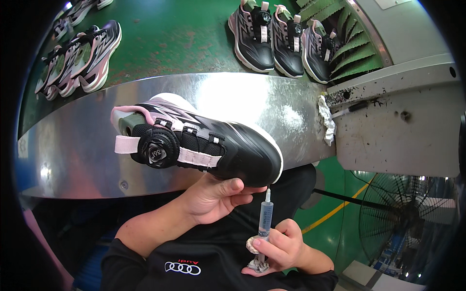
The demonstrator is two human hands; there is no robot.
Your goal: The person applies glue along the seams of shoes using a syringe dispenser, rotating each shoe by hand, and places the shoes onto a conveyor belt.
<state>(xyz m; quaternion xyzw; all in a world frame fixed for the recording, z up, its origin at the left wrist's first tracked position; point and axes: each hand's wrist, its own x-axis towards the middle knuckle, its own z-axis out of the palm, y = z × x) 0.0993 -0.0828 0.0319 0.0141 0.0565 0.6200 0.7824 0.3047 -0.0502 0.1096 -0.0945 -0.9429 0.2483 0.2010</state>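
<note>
A black and pink sneaker (247,152) with a dial closure lies tilted above the metal ledge, toe to the right. My left hand (214,200) grips it from the near side, its thumb along the upper and the other fingers partly hidden beneath. In my right hand (280,247) is a plastic syringe (266,218) of clear liquid, needle up. The needle tip meets or almost meets the sole edge near the toe; contact cannot be made out. Crumpled whitish material (252,244) wraps the syringe's flange, and more sits at the plunger end under my fingers.
Beyond the metal ledge (164,87), a green conveyor belt (167,40) carries several similar sneakers (255,40) at right and more sneakers (96,54) at left. A crumpled white strip (327,122) and a marker-like pen (351,108) lie by a metal housing (397,127). A caged fan (404,218) stands at right.
</note>
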